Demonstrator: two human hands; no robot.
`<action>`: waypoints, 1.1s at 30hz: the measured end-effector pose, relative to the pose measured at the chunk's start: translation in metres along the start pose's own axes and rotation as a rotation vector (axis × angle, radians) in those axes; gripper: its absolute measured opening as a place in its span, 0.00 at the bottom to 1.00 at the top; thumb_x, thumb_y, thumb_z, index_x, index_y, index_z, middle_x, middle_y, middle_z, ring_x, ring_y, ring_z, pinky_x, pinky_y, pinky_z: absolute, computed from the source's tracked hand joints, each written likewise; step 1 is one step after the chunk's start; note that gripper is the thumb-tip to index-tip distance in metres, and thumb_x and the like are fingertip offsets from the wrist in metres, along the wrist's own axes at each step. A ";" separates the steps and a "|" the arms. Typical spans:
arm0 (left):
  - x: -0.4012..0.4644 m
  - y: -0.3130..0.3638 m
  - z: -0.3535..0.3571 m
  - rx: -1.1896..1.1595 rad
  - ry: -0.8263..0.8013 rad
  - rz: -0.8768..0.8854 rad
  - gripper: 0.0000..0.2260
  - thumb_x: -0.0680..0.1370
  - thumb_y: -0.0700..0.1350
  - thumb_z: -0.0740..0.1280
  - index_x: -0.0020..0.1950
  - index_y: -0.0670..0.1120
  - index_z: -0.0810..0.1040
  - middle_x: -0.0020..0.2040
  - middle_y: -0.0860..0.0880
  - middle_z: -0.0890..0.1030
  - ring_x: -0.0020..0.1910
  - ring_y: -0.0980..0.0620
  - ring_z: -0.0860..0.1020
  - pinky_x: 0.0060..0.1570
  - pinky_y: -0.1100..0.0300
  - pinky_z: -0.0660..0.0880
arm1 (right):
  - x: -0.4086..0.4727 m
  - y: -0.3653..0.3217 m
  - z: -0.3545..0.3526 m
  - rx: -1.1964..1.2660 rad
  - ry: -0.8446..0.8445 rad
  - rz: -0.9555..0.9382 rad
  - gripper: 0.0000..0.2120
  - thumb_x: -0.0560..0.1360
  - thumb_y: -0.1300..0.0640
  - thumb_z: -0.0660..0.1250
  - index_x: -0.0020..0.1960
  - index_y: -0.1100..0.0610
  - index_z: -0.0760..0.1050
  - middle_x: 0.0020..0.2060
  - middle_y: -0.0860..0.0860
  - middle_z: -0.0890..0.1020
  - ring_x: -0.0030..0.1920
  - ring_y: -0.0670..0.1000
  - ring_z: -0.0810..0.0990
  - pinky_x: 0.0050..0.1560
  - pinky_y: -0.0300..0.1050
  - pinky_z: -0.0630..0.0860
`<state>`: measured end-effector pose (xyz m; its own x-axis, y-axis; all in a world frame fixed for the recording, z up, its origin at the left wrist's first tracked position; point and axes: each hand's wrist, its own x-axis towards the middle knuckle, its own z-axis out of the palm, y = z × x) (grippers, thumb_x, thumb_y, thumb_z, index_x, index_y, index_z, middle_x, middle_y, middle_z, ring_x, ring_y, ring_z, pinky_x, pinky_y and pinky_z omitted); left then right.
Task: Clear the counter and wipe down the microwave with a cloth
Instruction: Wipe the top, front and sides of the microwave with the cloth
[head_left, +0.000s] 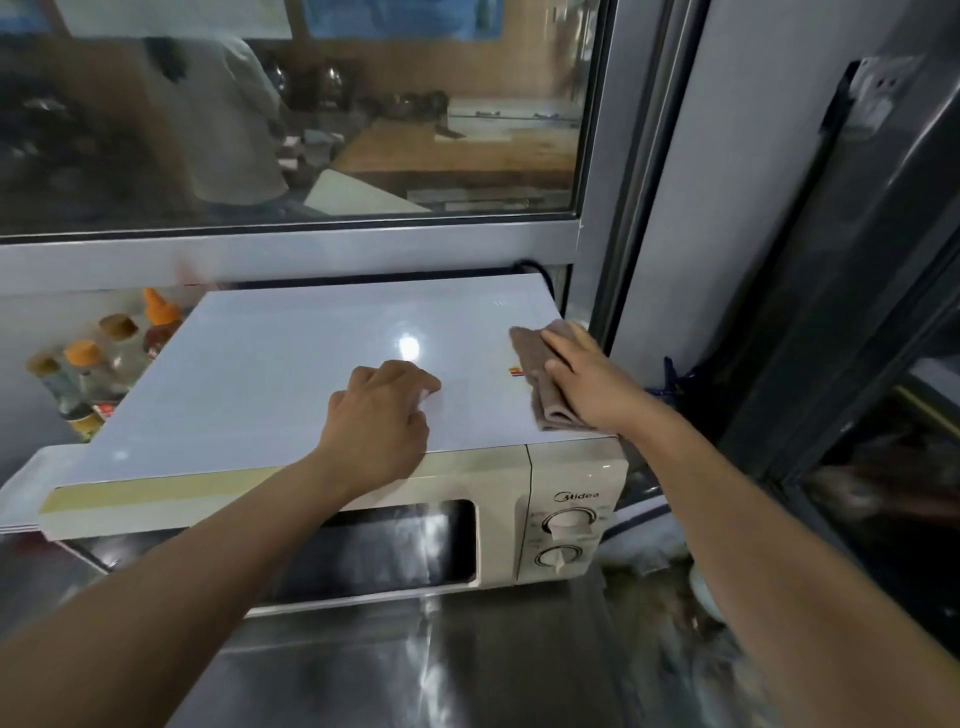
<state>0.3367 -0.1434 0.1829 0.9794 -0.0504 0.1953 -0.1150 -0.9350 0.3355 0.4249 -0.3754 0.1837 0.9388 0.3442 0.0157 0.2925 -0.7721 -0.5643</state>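
Observation:
A cream microwave (571, 483) with two dials stands on a steel counter (415, 670). A glossy white board (291, 374) lies on top of it and overhangs to the left. My right hand (587, 379) presses flat on a folded brown cloth (540, 384) at the board's right edge. My left hand (384, 415) rests near the board's front middle with its fingers curled under, holding nothing that I can see.
Several sauce bottles (98, 364) with orange and brown caps stand left of the microwave, behind the board. A glass window (311, 130) rises behind, with a person visible beyond it. A dark metal frame (779, 312) stands close on the right. A black cable (535, 270) runs behind the microwave.

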 end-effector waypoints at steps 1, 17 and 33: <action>0.000 0.000 -0.001 -0.002 -0.005 -0.003 0.19 0.73 0.39 0.58 0.61 0.52 0.73 0.63 0.56 0.72 0.62 0.47 0.68 0.57 0.48 0.69 | 0.001 -0.002 0.000 -0.033 -0.009 0.018 0.24 0.82 0.51 0.50 0.77 0.52 0.52 0.77 0.48 0.44 0.75 0.53 0.56 0.73 0.50 0.58; -0.002 0.006 -0.029 -0.004 -0.239 -0.027 0.19 0.77 0.45 0.59 0.68 0.55 0.67 0.70 0.56 0.66 0.68 0.48 0.65 0.63 0.50 0.64 | -0.096 -0.057 -0.003 -0.118 0.146 -0.130 0.17 0.79 0.63 0.54 0.66 0.57 0.72 0.65 0.53 0.73 0.67 0.51 0.69 0.66 0.42 0.65; -0.018 0.021 -0.114 -0.961 -0.094 -0.296 0.08 0.77 0.47 0.66 0.50 0.45 0.70 0.50 0.47 0.78 0.49 0.52 0.75 0.37 0.62 0.65 | -0.080 -0.179 -0.027 0.358 0.249 -0.101 0.28 0.76 0.69 0.53 0.73 0.51 0.63 0.71 0.48 0.67 0.70 0.48 0.67 0.70 0.50 0.66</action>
<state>0.2979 -0.1223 0.2914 0.9946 0.0713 -0.0757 0.0906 -0.2370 0.9673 0.3025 -0.2793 0.3059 0.9368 0.2352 0.2590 0.3446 -0.4925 -0.7991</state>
